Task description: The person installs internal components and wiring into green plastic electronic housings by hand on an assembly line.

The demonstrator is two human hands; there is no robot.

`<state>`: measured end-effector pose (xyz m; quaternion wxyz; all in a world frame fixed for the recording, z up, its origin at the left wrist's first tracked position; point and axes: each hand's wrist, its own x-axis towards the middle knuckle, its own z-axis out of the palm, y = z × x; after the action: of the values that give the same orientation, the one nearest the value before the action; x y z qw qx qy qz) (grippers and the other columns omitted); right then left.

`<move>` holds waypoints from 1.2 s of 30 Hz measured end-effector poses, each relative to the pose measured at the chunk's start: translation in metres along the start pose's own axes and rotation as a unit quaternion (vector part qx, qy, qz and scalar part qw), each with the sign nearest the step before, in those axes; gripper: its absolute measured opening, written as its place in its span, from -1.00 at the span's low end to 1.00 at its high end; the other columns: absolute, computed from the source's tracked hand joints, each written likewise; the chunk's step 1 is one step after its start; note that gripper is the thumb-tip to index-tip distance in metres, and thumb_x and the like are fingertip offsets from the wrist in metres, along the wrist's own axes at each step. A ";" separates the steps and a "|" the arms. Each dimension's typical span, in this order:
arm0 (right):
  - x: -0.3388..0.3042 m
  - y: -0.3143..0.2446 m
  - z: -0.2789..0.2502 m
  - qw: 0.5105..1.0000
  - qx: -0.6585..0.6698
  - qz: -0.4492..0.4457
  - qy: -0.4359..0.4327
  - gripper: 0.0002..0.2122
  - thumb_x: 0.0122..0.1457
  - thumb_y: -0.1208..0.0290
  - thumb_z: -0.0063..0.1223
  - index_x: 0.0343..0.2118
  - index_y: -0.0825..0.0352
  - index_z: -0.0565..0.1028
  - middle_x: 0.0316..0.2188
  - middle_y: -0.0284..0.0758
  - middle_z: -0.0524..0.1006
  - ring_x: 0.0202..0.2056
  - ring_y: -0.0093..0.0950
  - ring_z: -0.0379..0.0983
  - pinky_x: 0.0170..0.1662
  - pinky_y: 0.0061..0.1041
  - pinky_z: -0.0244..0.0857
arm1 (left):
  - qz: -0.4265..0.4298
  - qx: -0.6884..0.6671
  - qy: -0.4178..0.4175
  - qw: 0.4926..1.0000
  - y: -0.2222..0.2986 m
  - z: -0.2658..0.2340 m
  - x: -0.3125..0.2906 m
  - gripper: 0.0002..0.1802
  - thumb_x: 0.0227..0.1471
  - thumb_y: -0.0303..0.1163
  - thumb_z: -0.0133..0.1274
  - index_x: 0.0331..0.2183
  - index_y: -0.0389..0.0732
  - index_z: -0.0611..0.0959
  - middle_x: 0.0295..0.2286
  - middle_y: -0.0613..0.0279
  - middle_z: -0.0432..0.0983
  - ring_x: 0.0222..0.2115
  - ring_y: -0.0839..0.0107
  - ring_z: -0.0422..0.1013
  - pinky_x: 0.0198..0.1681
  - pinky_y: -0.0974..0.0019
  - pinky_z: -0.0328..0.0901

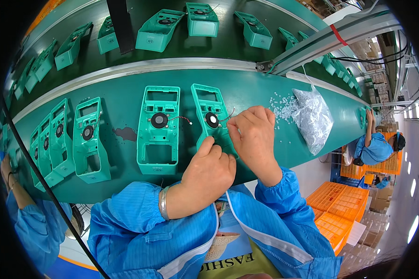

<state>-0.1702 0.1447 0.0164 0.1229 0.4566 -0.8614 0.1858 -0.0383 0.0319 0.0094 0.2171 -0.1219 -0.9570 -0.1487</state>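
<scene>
A green plastic housing lies tilted on the bench in front of me, a round speaker with a white centre set in it. My left hand is closed around its near left edge, covering much of its lower part. Over its right side, my right hand pinches with fingertips close to the speaker's thin wires. What those fingertips hold is too small to make out. Just left lies a second green housing with a black round speaker and a loose wire ending in a small plug.
Several more housings stand at the left, near a co-worker's arm. Right of my hands, small white pieces spill beside a clear plastic bag. Behind a metal rail, a conveyor carries housings. Orange crates stand lower right.
</scene>
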 end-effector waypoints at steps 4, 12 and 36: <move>-0.002 0.003 0.000 1.000 0.017 0.008 0.001 -0.91 -0.08 0.53 0.35 -0.49 0.24 0.63 -0.48 -0.42 0.59 -0.23 -0.31 0.46 0.00 -0.24 0.21 | -0.005 0.000 -0.002 1.000 0.002 0.000 -0.001 -0.93 -0.16 -0.46 0.13 -0.55 -0.25 0.65 -0.66 0.22 0.39 -0.46 0.29 0.39 0.12 0.10 0.27; -0.001 0.011 -0.003 0.996 0.075 0.035 -0.038 -0.99 0.03 0.49 0.29 -0.46 0.22 0.67 -0.45 -0.40 0.62 -0.20 -0.30 0.46 -0.01 -0.23 0.18 | -0.002 -0.005 0.006 1.000 0.000 -0.004 0.000 -0.93 -0.15 -0.46 0.13 -0.55 -0.25 0.66 -0.66 0.22 0.40 -0.45 0.29 0.39 0.13 0.10 0.27; 0.005 0.007 -0.009 0.998 -0.010 -0.066 -0.020 -0.93 -0.01 0.51 0.33 -0.44 0.25 0.64 -0.45 -0.37 0.59 -0.19 -0.29 0.47 0.00 -0.28 0.24 | -0.003 0.001 -0.036 0.999 -0.002 -0.005 -0.001 -0.96 -0.16 -0.47 0.14 -0.54 -0.22 0.63 -0.66 0.23 0.37 -0.44 0.31 0.40 0.09 0.08 0.32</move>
<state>-0.1781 0.1485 0.0254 0.1223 0.5147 -0.8334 0.1598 -0.0360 0.0277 0.0125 0.1824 -0.1241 -0.9647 -0.1439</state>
